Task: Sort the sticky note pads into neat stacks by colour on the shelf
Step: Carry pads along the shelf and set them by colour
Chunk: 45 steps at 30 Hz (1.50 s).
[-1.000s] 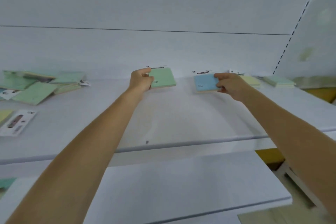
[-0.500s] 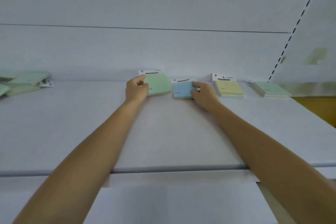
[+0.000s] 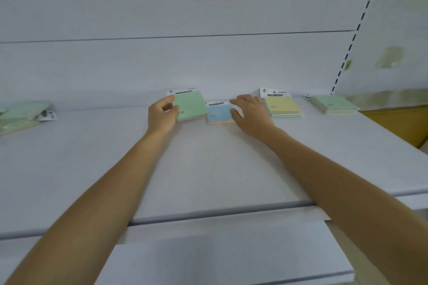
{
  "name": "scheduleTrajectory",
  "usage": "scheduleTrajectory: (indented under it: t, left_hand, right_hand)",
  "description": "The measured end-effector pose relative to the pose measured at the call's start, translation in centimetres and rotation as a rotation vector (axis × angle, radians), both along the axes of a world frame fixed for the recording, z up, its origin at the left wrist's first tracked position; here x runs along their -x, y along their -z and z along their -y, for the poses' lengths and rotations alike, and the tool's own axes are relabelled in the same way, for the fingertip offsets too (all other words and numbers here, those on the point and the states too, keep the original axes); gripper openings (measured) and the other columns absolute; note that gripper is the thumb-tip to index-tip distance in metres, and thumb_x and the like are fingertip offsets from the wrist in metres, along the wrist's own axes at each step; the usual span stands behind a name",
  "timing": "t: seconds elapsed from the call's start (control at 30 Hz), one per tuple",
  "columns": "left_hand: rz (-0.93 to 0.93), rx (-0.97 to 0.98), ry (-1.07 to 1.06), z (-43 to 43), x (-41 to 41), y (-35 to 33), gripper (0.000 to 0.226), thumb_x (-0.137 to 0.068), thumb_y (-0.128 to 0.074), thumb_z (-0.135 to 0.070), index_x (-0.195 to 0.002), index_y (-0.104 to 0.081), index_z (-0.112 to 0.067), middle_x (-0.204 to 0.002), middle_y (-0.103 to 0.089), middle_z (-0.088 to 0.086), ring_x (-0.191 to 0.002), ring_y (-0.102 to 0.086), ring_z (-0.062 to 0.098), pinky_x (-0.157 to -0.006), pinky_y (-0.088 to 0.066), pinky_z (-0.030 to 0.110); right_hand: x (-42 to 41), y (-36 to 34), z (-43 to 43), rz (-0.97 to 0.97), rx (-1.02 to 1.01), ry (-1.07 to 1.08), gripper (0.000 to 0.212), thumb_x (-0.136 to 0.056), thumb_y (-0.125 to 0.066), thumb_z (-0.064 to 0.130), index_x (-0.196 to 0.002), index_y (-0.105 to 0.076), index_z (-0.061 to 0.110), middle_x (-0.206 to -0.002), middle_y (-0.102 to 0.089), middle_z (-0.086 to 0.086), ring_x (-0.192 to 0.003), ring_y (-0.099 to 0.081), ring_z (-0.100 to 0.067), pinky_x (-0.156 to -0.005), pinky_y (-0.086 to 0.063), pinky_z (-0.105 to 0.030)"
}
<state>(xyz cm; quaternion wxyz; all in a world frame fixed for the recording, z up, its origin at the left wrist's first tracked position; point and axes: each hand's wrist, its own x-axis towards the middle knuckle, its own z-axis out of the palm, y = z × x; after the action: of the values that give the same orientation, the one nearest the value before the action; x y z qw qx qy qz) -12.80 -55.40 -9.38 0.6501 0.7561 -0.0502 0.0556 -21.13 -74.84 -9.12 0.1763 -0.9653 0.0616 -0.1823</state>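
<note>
Left hand (image 3: 162, 116) pinches a square green paper pad (image 3: 191, 106); right hand (image 3: 251, 113), fingers spread, presses a blue pad (image 3: 218, 114) labelled "STICKY NOTE".

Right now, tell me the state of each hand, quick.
Left hand: closed on the green pad, tilted up off the shelf.
Right hand: fingers spread, resting on the blue pad; no firm grip visible.
</note>
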Motion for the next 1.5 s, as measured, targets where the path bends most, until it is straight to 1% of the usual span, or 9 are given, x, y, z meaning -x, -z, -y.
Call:
scheduleTrajectory:
  t: [0.33,0.47,0.6,0.73,0.8,0.87,1.0,1.17,1.5]
  left_hand:
    - [0.057,0.058,0.154,9.8,2.1,-3.4,0.039,-0.088,-0.052,0.003,-0.126,-0.054,-0.001,-0.085,-0.053,0.006,-0.085,-0.051,0.019,-0.048,-0.049,0.009]
    - [0.046,0.067,0.267,18.7,3.7,-4.2,0.039,-0.086,-0.054,0.002,-0.125,-0.054,-0.001,-0.097,-0.053,0.011,-0.086,-0.054,0.022,-0.072,-0.055,0.030]
    - [0.013,0.041,0.341,26.6,5.8,-3.4,0.039,-0.086,-0.054,0.001,-0.125,-0.055,-0.003,-0.095,-0.051,0.010,-0.082,-0.051,0.022,-0.046,-0.047,0.012]
    - [0.007,-0.021,0.339,31.5,6.8,-2.4,0.017,-0.083,-0.056,0.002,-0.088,-0.067,-0.010,-0.079,-0.053,0.008,-0.068,-0.055,0.016,-0.071,-0.045,0.032]
    - [0.003,-0.080,0.346,33.0,7.1,-1.9,0.019,-0.083,-0.058,-0.003,-0.099,-0.067,-0.007,-0.087,-0.062,0.016,-0.064,-0.060,0.017,-0.081,-0.047,0.035]
    - [0.072,-0.206,0.338,33.9,7.4,-1.5,0.026,-0.086,-0.057,-0.008,-0.110,-0.064,-0.002,-0.108,-0.067,0.020,-0.090,-0.065,0.028,-0.090,-0.047,0.033]
    - [0.275,-0.515,0.362,34.0,8.3,-1.0,0.022,-0.089,-0.052,-0.018,-0.096,-0.067,-0.004,-0.105,-0.071,0.012,-0.103,-0.062,0.026,-0.085,-0.044,0.028]
    - [0.341,-0.658,0.449,33.4,8.3,-0.9,0.040,-0.084,-0.063,-0.034,-0.113,-0.062,-0.006,-0.118,-0.064,0.008,-0.102,-0.060,0.020,-0.079,-0.035,0.018]
    - [0.506,-0.928,0.393,31.9,9.5,-1.6,0.045,-0.092,-0.045,-0.044,-0.126,-0.053,-0.016,-0.132,-0.053,0.005,-0.126,-0.045,0.024,-0.101,-0.038,0.037]
  right_hand:
    - [9.7,-1.1,13.4,-0.122,0.167,0.010,0.049,-0.088,-0.054,0.035,-0.132,-0.048,0.015,-0.141,-0.044,-0.011,-0.134,-0.034,-0.028,-0.112,-0.018,-0.030]
    - [12.8,-0.7,17.7,-0.355,0.161,0.015,0.059,-0.085,-0.046,0.056,-0.138,-0.037,0.030,-0.151,-0.031,0.002,-0.140,-0.021,-0.022,-0.118,-0.012,-0.032]
    - [14.4,-0.6,20.1,-0.437,0.135,0.012,0.065,-0.083,-0.038,0.065,-0.141,-0.025,0.039,-0.155,-0.021,0.008,-0.143,-0.011,-0.020,-0.120,-0.008,-0.038]
    - [14.9,-0.3,20.6,-0.388,0.090,-0.024,0.066,-0.083,-0.039,0.066,-0.142,-0.025,0.039,-0.156,-0.018,0.008,-0.144,-0.007,-0.019,-0.118,-0.007,-0.039]
    - [14.8,-0.2,20.8,-0.380,0.071,-0.041,0.066,-0.083,-0.039,0.066,-0.141,-0.025,0.039,-0.156,-0.018,0.008,-0.144,-0.006,-0.019,-0.116,-0.007,-0.038]
    - [14.7,-0.1,21.0,-0.373,0.062,-0.054,0.067,-0.082,-0.039,0.067,-0.141,-0.025,0.038,-0.155,-0.019,0.007,-0.143,-0.006,-0.019,-0.116,-0.007,-0.038]
    - [14.6,0.0,21.2,-0.361,0.063,-0.076,0.066,-0.083,-0.039,0.066,-0.141,-0.027,0.036,-0.155,-0.020,0.004,-0.143,-0.009,-0.020,-0.115,-0.008,-0.038]
    - [14.8,-0.3,21.1,-0.354,0.068,-0.089,0.064,-0.084,-0.039,0.064,-0.140,-0.030,0.034,-0.154,-0.022,0.002,-0.142,-0.010,-0.023,-0.115,-0.009,-0.039]
    - [14.6,-0.1,21.1,-0.360,0.068,-0.088,0.066,-0.083,-0.037,0.066,-0.141,-0.028,0.034,-0.155,-0.020,0.002,-0.143,-0.010,-0.022,-0.115,-0.009,-0.039]
